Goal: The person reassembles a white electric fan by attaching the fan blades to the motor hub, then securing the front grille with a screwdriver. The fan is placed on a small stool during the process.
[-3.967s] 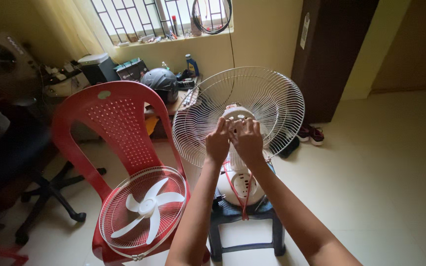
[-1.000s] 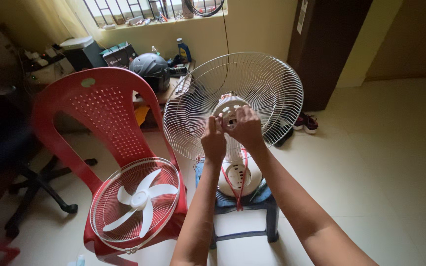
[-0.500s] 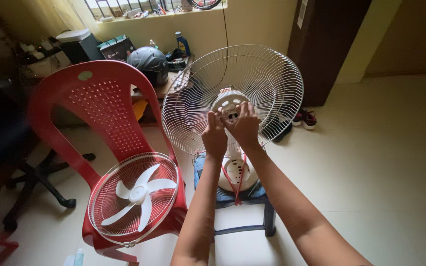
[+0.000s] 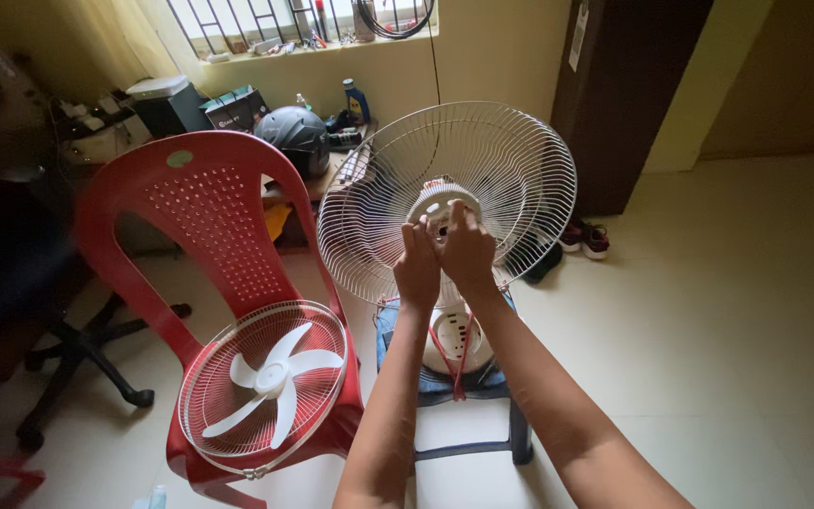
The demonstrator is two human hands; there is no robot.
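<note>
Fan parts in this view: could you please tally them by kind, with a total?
Wire guards: 2, the rear guard behind the left hand and right hand, and the front guard on the red chair.
Blades: 1, the white blade.
Fan bodies: 1, the white body.
Total: 4.

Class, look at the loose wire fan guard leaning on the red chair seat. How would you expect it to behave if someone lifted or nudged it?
The loose guard is thin open wire, so probably light and slightly springy. It is round and leans tilted on the red chair, so a nudge might roll or slide it off. The white blade resting on it could slip free.
</note>
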